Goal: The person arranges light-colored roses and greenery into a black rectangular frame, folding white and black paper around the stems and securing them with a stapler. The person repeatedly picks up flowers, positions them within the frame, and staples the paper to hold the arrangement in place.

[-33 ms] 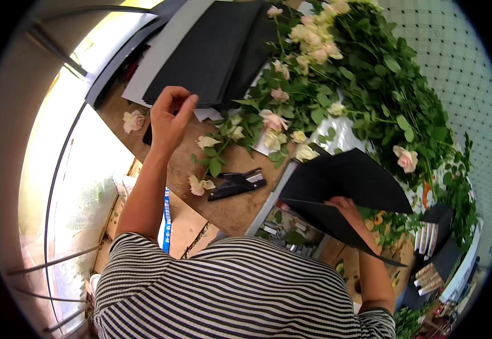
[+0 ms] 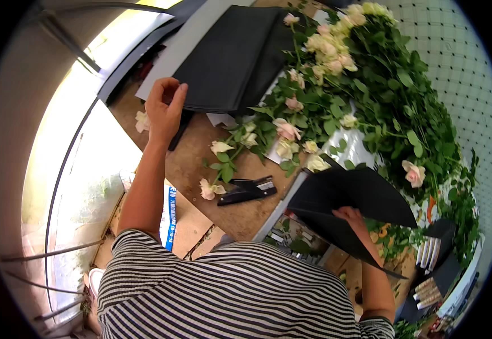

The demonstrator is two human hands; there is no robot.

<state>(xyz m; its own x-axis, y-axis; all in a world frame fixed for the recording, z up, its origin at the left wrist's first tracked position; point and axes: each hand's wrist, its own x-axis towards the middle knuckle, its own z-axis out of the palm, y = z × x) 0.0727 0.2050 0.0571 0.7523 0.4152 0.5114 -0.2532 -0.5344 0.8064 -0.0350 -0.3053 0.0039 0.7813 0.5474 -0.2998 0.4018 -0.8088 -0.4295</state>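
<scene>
My left hand (image 2: pixel 164 110) is raised beside the near left corner of a stack of black wrapping sheets (image 2: pixel 218 68). Its fingers are loosely curled, the thumb stands apart from them, and nothing shows between. My right hand (image 2: pixel 352 217) grips a bent black wrapping sheet (image 2: pixel 364 195), its fingers lying between the upper and lower flaps. The lower flap hides part of that hand. Between my arms a black stapler (image 2: pixel 247 191) lies on the brown tabletop (image 2: pixel 195 164). Cut roses (image 2: pixel 285 130) with pale pink and cream heads lie just beyond it.
A large heap of leafy rose stems (image 2: pixel 393 107) fills the far right. In front of me, a grey-edged tray (image 2: pixel 282 206) holds leaves and small pieces. White-and-tan bundles (image 2: pixel 427 254) sit at the right. A loose rose (image 2: pixel 142 121) lies behind my left hand.
The whole view has shifted slightly, so the table things sit further right and lower. My left hand's thumb and fingers have parted a little. My right hand keeps hold of the black sheet.
</scene>
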